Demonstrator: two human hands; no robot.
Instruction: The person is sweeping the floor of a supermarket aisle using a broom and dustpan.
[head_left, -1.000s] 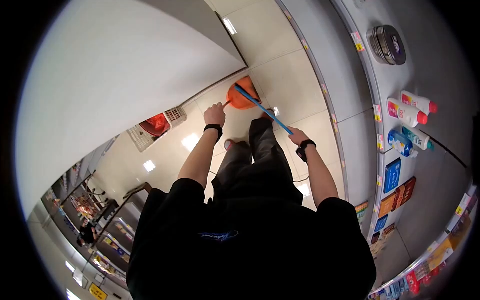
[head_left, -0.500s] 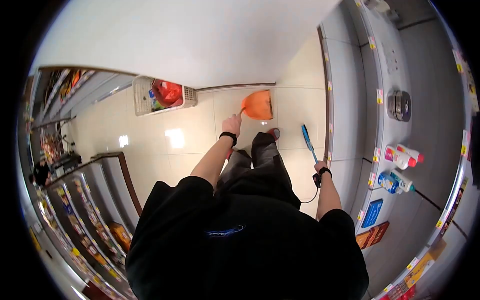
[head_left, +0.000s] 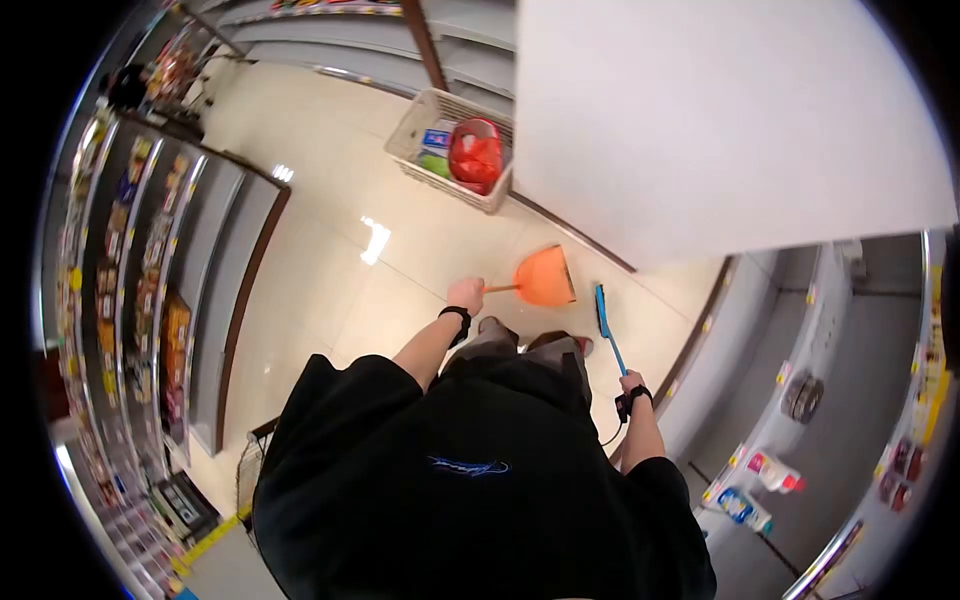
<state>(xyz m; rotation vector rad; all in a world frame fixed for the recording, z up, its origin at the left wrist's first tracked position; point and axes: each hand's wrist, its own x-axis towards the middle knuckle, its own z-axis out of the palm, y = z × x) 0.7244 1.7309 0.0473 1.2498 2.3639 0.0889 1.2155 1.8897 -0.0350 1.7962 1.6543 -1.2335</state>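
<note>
My left hand (head_left: 466,294) is closed round the handle of an orange dustpan (head_left: 545,276), whose pan is at or just above the tiled floor ahead of my feet. With my right hand (head_left: 632,382) I grip the handle of a blue brush (head_left: 602,312). Its bristle head points forward, to the right of the dustpan and apart from it. A black band sits on each wrist, and a cable hangs from a small device by the right one. No debris can be made out on the dustpan.
A pale plastic basket (head_left: 405,140) with a red bag and packets stands against a white panel (head_left: 720,130). Shelves with bottles (head_left: 745,508) and a round tin (head_left: 803,398) line the right side. Stocked shelves (head_left: 150,270) run along the left. Another person (head_left: 128,88) is far off.
My view has turned to the right, so the basket and white panel now appear further right. The brush head has come nearer the dustpan. Both hands keep their hold.
</note>
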